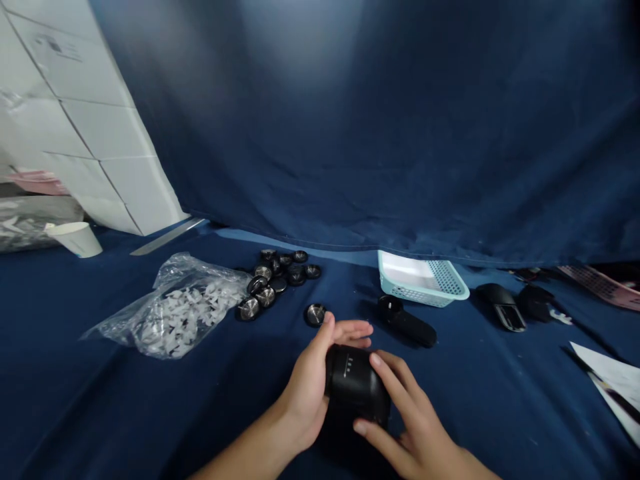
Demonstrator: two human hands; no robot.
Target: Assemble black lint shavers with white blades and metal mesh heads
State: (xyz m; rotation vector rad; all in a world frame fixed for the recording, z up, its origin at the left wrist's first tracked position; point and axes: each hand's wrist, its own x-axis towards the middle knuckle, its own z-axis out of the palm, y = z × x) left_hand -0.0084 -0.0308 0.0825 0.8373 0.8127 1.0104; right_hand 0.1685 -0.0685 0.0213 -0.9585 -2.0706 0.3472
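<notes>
My left hand [305, 393] and my right hand [405, 417] grip a rounded black plastic device [353, 383] from either side. It has a few small light marks on top, and its lower part is hidden in shadow and by my fingers. Just beyond my left fingertips lies a round black disc with a metal centre [315, 315], apart from a loose pile of similar discs [273, 283]. Beyond my right hand lies an elongated black device [407, 323], not touching my fingers.
A clear plastic bag of white pieces [175, 310] lies left of the discs. A light blue plastic basket [423, 283] and black computer-mouse-like objects [500, 307] sit farther right. White paper [613, 380] lies at the right edge. Dark blue cloth [400, 133] covers the surface and backdrop.
</notes>
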